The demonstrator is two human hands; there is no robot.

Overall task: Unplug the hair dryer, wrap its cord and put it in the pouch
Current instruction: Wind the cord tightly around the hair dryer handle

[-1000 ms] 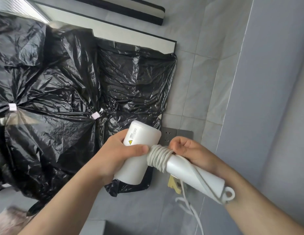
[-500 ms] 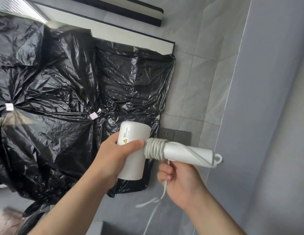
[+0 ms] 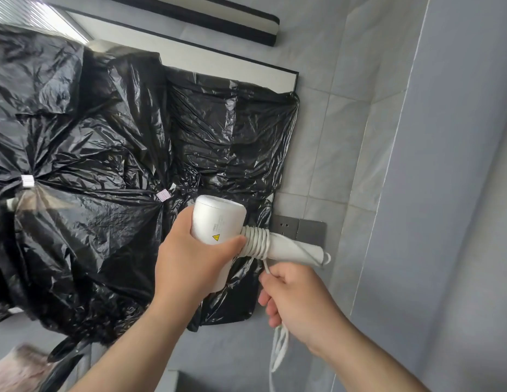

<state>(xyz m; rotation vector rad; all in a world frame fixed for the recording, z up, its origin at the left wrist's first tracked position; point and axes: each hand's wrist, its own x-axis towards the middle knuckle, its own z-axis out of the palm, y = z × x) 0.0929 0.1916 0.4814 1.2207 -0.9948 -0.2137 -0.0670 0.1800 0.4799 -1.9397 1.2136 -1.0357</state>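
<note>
Before the wall socket (image 3: 299, 228), left hand (image 3: 190, 261) grips the hair dryer (image 3: 218, 224) barrel, right hand (image 3: 297, 298) fisted round the cord (image 3: 256, 240), apparently taut, close beside the grey wall (image 3: 444, 193).

The hair dryer (image 3: 218, 219) is showing a smooth white plastic shell, giving off a soft satin sheen rather than a hard gloss, with a small printed yellow label on it. The cord (image 3: 256, 240) coiled round its handle is looking white, smooth and rubbery, slightly duller than the shell. The black bags (image 3: 105, 137) behind are lying as thin plastic film, crinkling heavily and throwing glossy highlights along every fold. Small pale tape pieces (image 3: 163, 195) are sticking to them, looking matt. The wall tiles (image 3: 326, 154) are reading as grey, smooth and matt. The socket plate (image 3: 299, 226) is shining faintly like brushed grey metal, though it is not showing clearly whether it is metal or plastic. The grey panel (image 3: 459, 165) on the right is looking flat and matt.
</note>
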